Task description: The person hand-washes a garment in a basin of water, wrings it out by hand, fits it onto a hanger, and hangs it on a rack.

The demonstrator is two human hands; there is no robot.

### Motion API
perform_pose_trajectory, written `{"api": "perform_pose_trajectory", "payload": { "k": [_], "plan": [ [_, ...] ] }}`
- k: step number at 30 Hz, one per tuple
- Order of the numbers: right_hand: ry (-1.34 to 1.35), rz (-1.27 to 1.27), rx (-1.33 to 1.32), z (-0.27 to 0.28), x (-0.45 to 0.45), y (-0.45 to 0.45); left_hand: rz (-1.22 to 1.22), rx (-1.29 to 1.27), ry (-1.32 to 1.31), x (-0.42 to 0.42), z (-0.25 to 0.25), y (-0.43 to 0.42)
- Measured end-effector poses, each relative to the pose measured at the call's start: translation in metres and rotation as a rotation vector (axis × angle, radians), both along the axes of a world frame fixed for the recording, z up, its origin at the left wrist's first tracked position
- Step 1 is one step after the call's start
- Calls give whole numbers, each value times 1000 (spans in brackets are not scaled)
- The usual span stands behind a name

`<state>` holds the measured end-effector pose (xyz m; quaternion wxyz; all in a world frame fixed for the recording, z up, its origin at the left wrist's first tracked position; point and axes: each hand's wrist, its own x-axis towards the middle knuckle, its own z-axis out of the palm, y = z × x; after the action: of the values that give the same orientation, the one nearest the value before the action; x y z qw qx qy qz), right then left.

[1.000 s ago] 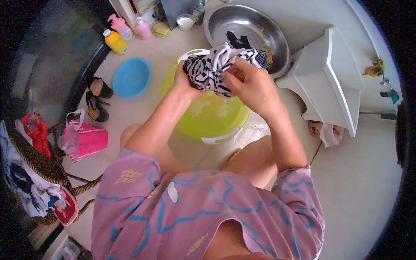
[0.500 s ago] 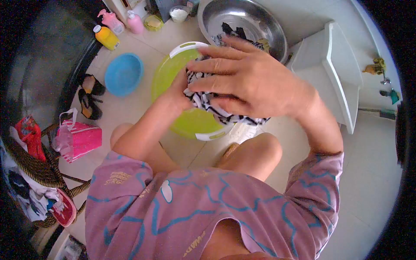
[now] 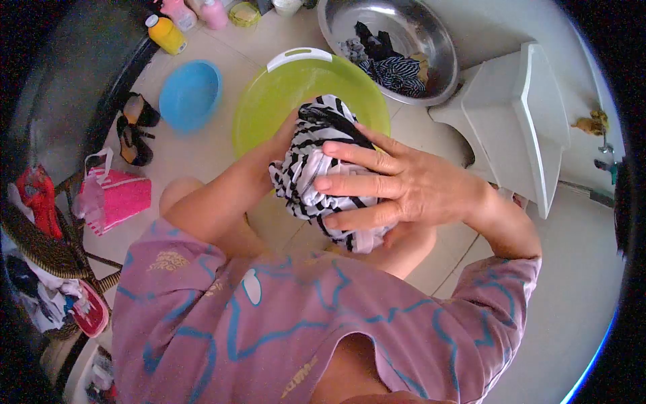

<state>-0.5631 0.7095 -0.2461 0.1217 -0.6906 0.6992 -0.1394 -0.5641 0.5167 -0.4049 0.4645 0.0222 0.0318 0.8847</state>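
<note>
A bunched black-and-white striped garment (image 3: 319,158) is held between my hands, over the near side of the green basin (image 3: 269,101). My left hand (image 3: 284,143) grips the bundle from its left side, its fingers mostly hidden behind the fabric. Across the right side of the bundle lies my right hand (image 3: 404,185), its fingers curved over the cloth and slightly apart. Part of the fabric hangs below my fingers, close to my knee.
A steel bowl (image 3: 441,47) with dark and striped clothes (image 3: 397,71) stands behind on the right. A white ceramic fixture (image 3: 498,101) is at right. At left are a blue basin (image 3: 192,94), black sandals (image 3: 134,138), a pink bag (image 3: 121,202) and a yellow bottle (image 3: 166,35).
Both hands have brought the striped garment lower, toward my body, and more of it shows. My right hand has shifted from above the bundle to its right side. The view has moved slightly.
</note>
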Motion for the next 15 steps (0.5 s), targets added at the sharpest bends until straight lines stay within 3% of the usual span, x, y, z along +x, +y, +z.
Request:
{"api": "perform_pose_trajectory", "payload": {
  "k": [4,7,8,11,13,15],
  "plan": [
    [36,-32,-146,-22,-8,-2,195,263,37,10,-14,13],
    [41,-177,-419,-56,-5,-5,215,13,25,-7,-9,9],
    [32,-243,-491,-63,-4,-7,217,22,128,-18,-3,5],
    [-72,-499,-579,-70,-1,-22,238,-204,84,-19,-11,3],
    [-107,-700,-737,-72,-5,-37,364,-365,253,-31,-9,12],
    [-161,-982,-822,-82,-11,-44,430,-329,251,-34,-1,19]
  ]
}}
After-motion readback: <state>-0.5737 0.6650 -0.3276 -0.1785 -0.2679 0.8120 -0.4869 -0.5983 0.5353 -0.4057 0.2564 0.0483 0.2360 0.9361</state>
